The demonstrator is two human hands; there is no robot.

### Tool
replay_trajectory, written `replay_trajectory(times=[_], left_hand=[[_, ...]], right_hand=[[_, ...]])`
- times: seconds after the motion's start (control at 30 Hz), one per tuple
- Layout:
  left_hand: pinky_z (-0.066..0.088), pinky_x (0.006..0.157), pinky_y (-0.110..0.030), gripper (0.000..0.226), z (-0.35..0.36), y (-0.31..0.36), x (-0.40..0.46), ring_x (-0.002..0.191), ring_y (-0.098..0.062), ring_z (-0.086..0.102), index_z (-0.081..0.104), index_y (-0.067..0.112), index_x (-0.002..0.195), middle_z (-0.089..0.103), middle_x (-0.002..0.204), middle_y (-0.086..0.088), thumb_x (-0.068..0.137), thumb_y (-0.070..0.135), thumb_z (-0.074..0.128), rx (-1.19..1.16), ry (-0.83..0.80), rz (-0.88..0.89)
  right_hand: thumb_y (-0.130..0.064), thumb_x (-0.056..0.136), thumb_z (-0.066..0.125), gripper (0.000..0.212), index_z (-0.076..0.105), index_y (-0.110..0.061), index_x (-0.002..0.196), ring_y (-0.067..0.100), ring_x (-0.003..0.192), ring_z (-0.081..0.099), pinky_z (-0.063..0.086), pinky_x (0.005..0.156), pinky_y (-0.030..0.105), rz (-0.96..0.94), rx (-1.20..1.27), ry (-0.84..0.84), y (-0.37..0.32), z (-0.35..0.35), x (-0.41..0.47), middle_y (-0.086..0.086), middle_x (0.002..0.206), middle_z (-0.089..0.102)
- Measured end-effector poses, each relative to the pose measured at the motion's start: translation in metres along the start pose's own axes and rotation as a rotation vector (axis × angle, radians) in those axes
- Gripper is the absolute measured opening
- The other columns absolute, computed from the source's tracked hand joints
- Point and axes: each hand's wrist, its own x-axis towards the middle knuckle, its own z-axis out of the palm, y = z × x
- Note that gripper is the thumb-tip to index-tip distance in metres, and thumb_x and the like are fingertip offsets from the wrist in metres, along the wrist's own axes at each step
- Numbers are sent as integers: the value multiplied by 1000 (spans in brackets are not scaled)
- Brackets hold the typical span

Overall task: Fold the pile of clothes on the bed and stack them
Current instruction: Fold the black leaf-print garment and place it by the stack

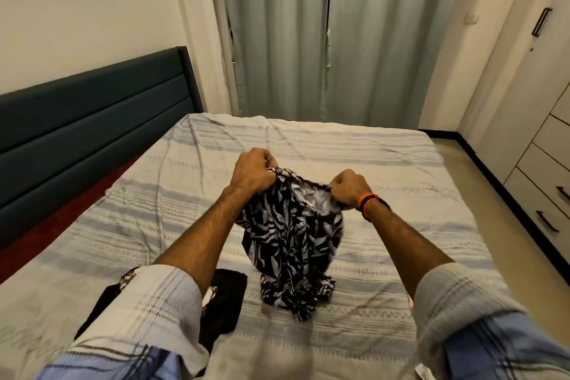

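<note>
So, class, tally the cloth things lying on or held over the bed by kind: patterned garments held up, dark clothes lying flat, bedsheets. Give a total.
Patterned garments held up: 1, the leaf-print garment, gripped by the left hand and the right hand.
Dark clothes lying flat: 1 showing, the black cloth, partly hidden by a sleeve.
Bedsheets: 1, the striped sheet.
Total: 3.

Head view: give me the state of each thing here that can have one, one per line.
Leaf-print garment: unfolded, held up by its top edge, lower end bunched on the bed.
Left hand: gripping the garment's top edge.
Right hand: pinching the garment's top edge.
Black clothes: lying on the bed, partly hidden by the left sleeve; fold state unclear.
Bedspread: spread out, wrinkled.
Curtains: drawn shut.
Wardrobe drawers: closed.
</note>
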Motion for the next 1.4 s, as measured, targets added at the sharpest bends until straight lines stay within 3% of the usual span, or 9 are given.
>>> replay_trajectory(times=[0.23, 0.37, 0.6, 0.8, 1.0, 1.1, 1.23, 1.3, 1.4], left_hand=[[57, 83, -32, 15, -11, -26, 2, 88, -21, 66, 76, 17, 91, 73, 93, -6, 76, 15, 75, 122, -18, -76], [57, 82, -34, 20, -18, -33, 1, 89, -24, 65, 72, 19, 97, 71, 96, -7, 78, 27, 76, 124, 18, -99], [55, 85, -32, 20, -24, -34, 3, 84, -18, 63, 73, 16, 98, 69, 93, -2, 79, 9, 73, 28, 114, -66], [54, 87, -28, 16, -31, -48, 8, 89, -20, 66, 76, 16, 95, 73, 92, -4, 80, 21, 78, -54, 229, -125], [48, 76, -17, 15, -40, -36, 8, 80, -10, 64, 76, 16, 91, 73, 89, 2, 76, 16, 78, -254, 380, -162], [52, 72, -20, 17, -48, -34, 11, 78, -11, 67, 72, 18, 82, 70, 80, 4, 72, 20, 85, -282, 365, -148], [44, 59, -14, 25, -60, -33, 10, 68, -6, 60, 70, 16, 77, 66, 72, 7, 67, 27, 90, -310, 318, -109], [47, 61, -16, 28, -65, -36, 9, 71, -7, 63, 71, 19, 77, 68, 73, 9, 63, 31, 92, -361, 301, -105], [58, 76, -27, 33, -67, -41, 10, 79, -12, 71, 74, 23, 78, 74, 78, 7, 56, 38, 94, -491, 254, -157]], right_hand=[[3, 83, 48, 32, 73, -17, 79, 34, 79, 71, 61, 76, 48, 49, 247, 269, -8, -30, 14, 12, 88, 72], [6, 81, 50, 35, 78, -15, 83, 26, 98, 67, 54, 95, 38, 40, 318, 355, -11, -40, 18, 9, 94, 74], [1, 86, 54, 28, 79, -9, 87, 20, 101, 66, 52, 95, 32, 106, 439, 469, -19, -34, 11, 6, 98, 76], [-15, 78, 71, 12, 80, -13, 86, 18, 98, 67, 55, 91, 34, -18, 474, 347, -11, -44, 15, 1, 97, 76], [14, 64, 73, 49, 76, -10, 107, 19, 116, 59, 46, 96, 24, -356, 156, 196, 4, -43, 18, 3, 127, 63], [10, 64, 82, 40, 78, -7, 100, 19, 109, 60, 44, 94, 21, -436, 28, 312, 7, -41, 16, 6, 119, 66], [-17, 73, 86, 20, 79, -5, 88, 11, 79, 61, 50, 78, 25, -368, 241, 488, -4, -53, 7, 2, 86, 72], [-35, 75, 84, 29, 78, -7, 84, 11, 70, 59, 49, 67, 28, -231, 375, 435, -5, -61, 12, -1, 78, 71], [-29, 83, 78, 17, 76, -12, 86, 14, 78, 67, 56, 75, 33, -216, 619, 268, -9, -69, 14, -1, 82, 75]])
